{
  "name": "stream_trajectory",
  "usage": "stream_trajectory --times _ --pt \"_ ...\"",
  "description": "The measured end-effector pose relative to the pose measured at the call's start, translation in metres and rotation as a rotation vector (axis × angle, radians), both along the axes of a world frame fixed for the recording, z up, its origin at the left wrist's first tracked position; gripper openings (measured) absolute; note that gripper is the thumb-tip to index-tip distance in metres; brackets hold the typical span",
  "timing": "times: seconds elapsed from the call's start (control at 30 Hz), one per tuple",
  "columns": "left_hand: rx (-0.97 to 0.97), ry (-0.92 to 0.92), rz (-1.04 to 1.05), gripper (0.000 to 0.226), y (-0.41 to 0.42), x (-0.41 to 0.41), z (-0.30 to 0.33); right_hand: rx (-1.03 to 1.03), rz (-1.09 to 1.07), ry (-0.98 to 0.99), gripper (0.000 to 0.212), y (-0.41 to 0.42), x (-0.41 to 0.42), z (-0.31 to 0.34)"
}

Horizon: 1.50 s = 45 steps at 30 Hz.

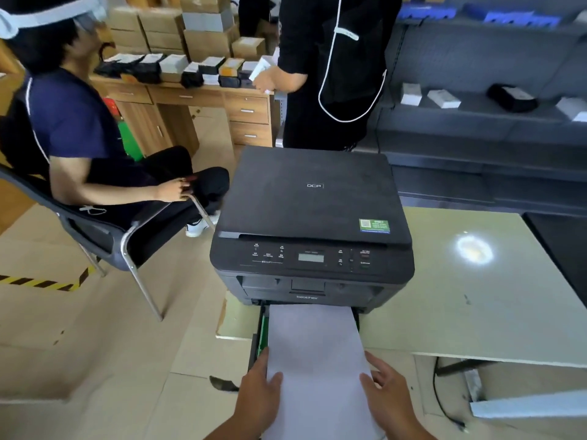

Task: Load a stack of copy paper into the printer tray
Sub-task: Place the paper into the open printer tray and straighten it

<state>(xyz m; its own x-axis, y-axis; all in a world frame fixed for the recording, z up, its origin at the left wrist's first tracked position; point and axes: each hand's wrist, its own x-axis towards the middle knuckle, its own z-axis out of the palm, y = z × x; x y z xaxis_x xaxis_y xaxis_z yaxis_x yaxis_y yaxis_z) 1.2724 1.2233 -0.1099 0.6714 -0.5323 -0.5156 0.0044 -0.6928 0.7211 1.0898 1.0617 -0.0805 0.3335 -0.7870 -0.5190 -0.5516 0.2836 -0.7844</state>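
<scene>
The paper stack (317, 354) is seen lying in the pulled-out tray (262, 331), which projects from the low front of the printer (313, 223) toward the person. The far end of the stack is already under the printer's front edge, while the near end reaches out past the table (460, 300) edge, toward the camera. The long axis of the stack is thus set straight along the line running into the printer's mouth.

The stack is flanked at its near end by both hands. The left hand (259, 387) is laid against the left long edge, with the fingers held loosely together and pointing toward the printer, and the thumb resting on the top sheet. The right hand (386, 387) is placed the same way on the right long edge, thumb on the paper, fingers slightly spread along the side. The paper is steadied between the palms rather than pinched; whether any fingers are curled under it cannot be told.

Both hands are about equally far from the printer, so neither is favoured. The coming move is judged to turn on that shared axis: the stack is probably to be squared and settled between the tray's side walls, of which the green-marked left one shows just beside the paper, before the tray is pushed forward into the printer.
</scene>
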Motion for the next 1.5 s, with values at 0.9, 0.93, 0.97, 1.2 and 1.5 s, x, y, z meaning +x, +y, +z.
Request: stream_trajectory --times 0.9,0.93,0.97,1.2,1.5 --pt "-0.028 -0.1 0.044 0.054 -0.021 0.03 0.015 -0.022 -0.081 -0.029 0.042 -0.008 0.045 -0.002" --pt "-0.023 -0.103 0.038 0.053 -0.022 0.032 0.015 -0.018 -0.086 -0.022 0.041 -0.011 0.048 -0.006" --pt "-0.022 -0.108 0.028 0.051 -0.022 0.034 0.014 -0.012 -0.093 -0.014 0.04 -0.014 0.051 -0.009" --pt "0.005 -0.13 -0.03 0.05 -0.019 0.033 0.005 -0.083 -0.135 0.002 0.041 -0.013 0.049 -0.017" --pt "-0.075 -0.179 0.07 0.045 -0.022 0.036 0.008 -0.068 -0.137 -0.097 0.04 -0.017 0.058 -0.017"
